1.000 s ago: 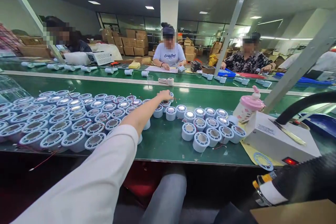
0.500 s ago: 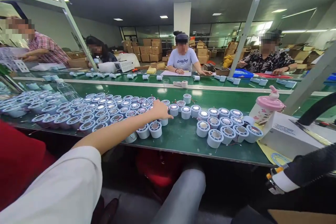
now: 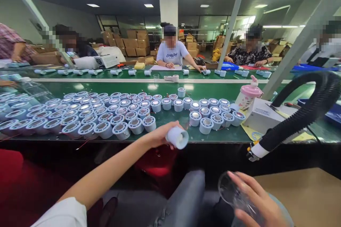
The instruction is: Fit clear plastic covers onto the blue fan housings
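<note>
Pale-blue round housing (image 3: pixel 177 137) sits clasped in left grip (image 3: pixel 162 134); right grip (image 3: pixel 255 198) seemingly cups clear cover (image 3: pixel 231 191).

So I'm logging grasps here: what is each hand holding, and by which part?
Left hand: pale blue cylindrical part, gripped around its side. Right hand: clear plastic piece, held along its edge.

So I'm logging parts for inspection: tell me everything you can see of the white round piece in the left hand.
The white round piece is a short, pale, plastic-looking cylinder with a smooth wall and a recessed end face turned toward the camera. The left hand grips it by the side, tilted, just off the green table's near edge, above the lap.
</note>
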`<state>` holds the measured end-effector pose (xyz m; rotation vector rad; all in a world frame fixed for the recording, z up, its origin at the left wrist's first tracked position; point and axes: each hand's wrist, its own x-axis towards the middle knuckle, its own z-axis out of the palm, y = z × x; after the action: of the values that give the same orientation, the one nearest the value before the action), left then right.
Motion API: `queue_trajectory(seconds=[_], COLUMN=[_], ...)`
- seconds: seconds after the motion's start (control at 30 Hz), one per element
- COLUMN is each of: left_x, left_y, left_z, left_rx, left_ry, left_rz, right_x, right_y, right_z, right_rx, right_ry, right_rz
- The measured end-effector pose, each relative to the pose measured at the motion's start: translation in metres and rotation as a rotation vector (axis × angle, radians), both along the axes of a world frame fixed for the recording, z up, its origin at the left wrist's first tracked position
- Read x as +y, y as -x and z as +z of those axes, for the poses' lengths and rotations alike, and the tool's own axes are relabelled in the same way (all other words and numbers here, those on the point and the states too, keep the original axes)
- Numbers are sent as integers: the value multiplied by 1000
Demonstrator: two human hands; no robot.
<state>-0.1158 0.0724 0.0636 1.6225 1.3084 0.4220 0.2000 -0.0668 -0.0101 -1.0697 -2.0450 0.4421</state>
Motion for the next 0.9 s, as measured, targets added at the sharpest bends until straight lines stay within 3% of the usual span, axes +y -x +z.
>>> queue_trajectory(seconds=[0.1,0.17,0.23,0.33,0.4,0.5,0.6,0.7,0.8,0.9], left_x=[-26,-35,-39,-42,-45,-50,-50,-50,-51,-53], left_y=[-34,-51,-63,-75,-80,-85,-87,-89,-92,-95], left_z=[-26,-34,-35,-33,-35,-47,-64,-72,-70,-64], left_rx=[-133,-187,-188,-114,-107,-190,-256,-293,-338,-372], left_ry=[222,308,226,-88,-183,-175,-217,-265,-163,-2], left_rz=[-215,-342,-434,-466,-422,-333,-314,-374,-443,-421], right_x=[11,18,22,22,20,19,20,22,23,24], right_y=[38,52,54,43,34,25,19,15,10,5], right_z=[5,10,13,12,12,16,20,23,23,24], right_rx=[-190,-281,-350,-351,-220,59,246,426,627,791], right_ry=[-119,-121,-71,98,287,547,675,750,834,911], right_rz=[-50,-138,-232,-273,-221,-151,-169,-226,-267,-295])
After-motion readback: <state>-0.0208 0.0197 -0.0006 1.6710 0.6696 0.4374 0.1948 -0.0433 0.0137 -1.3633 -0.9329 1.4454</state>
